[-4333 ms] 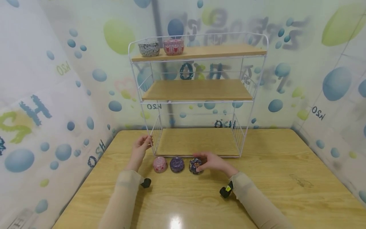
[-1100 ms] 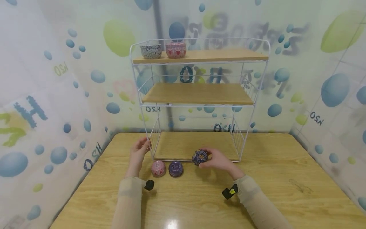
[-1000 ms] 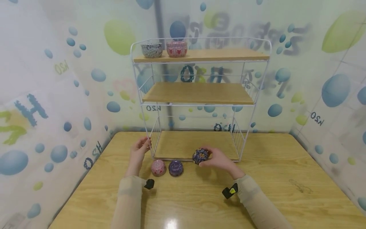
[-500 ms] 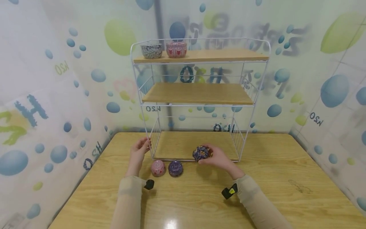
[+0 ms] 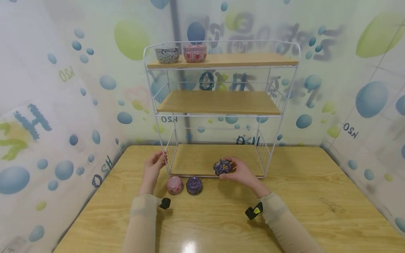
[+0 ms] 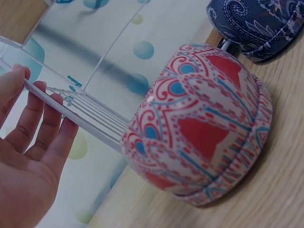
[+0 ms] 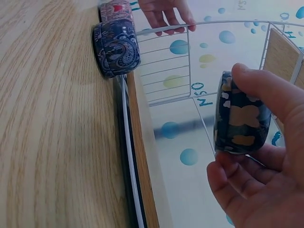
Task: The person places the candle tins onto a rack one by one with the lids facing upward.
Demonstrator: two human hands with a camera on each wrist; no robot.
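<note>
My right hand [image 5: 243, 173] pinches a small round dark-blue patterned tin [image 5: 222, 167] between thumb and fingers, held up at the front edge of the rack's bottom shelf. In the right wrist view the tin [image 7: 243, 116] is tilted on its side, clear of the table. My left hand [image 5: 153, 169] holds the left front post of the white wire rack [image 5: 160, 135]; the left wrist view shows thumb and fingers on the wire post [image 6: 61, 110]. On the table before the rack sit a pink-red patterned tin [image 5: 175, 185] and a purple paisley tin [image 5: 194, 185], side by side.
A grey leaf-patterned tin [image 5: 167, 55] and a pink tin with red motifs [image 5: 195, 53] stand at the left of the top shelf [image 5: 250, 59]. Below are the middle shelf [image 5: 218, 102] and bottom shelf [image 5: 196, 160]. The rack stands on a wooden table [image 5: 300, 203] against patterned walls.
My right hand has lifted the dark-blue tin off the table, where it stood right of the purple one, then moved it slightly up and toward the bottom shelf, turning it. My left hand stays on the post.
</note>
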